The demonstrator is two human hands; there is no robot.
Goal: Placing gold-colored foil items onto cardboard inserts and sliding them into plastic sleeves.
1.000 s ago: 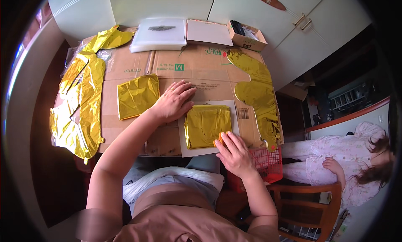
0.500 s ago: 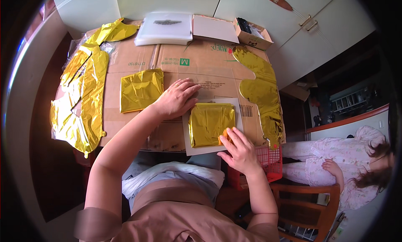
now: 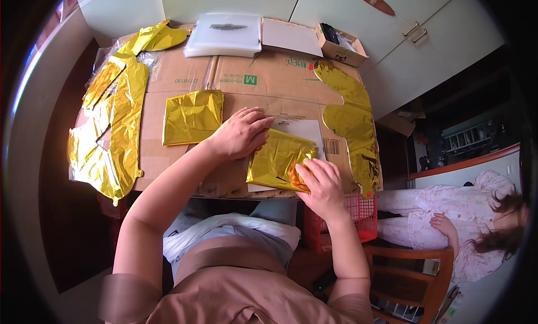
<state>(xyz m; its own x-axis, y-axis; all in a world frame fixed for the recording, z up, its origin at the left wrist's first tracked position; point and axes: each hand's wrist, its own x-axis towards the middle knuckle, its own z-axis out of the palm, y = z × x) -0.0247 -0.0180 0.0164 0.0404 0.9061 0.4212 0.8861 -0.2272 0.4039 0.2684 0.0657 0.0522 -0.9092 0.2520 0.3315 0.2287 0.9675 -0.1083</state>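
Observation:
A folded gold foil balloon (image 3: 277,159) lies tilted over a white card (image 3: 311,128) near the front of the table. My right hand (image 3: 324,183) pinches its lower right corner, where crumpled orange-gold foil shows at the fingertips. At its upper left corner rests my left hand (image 3: 244,132), fingers stretched out over the cardboard and thumb side against the foil. Another folded gold foil balloon (image 3: 193,118) lies to the left of that hand, apart from it.
Flat gold foil balloons spread along the left edge (image 3: 128,117) and right edge (image 3: 352,119) of the cardboard-covered table (image 3: 174,72). Behind stand clear plastic sleeves (image 3: 224,38), a pale board (image 3: 294,37) and a small box (image 3: 343,47). A red basket (image 3: 367,217), a chair (image 3: 414,262) and a person (image 3: 443,217) are at right.
The right hand has gripped the folded foil balloon's corner. The balloon has turned and slid slightly left on the card, uncovering more of the card's upper right. The left hand has barely moved.

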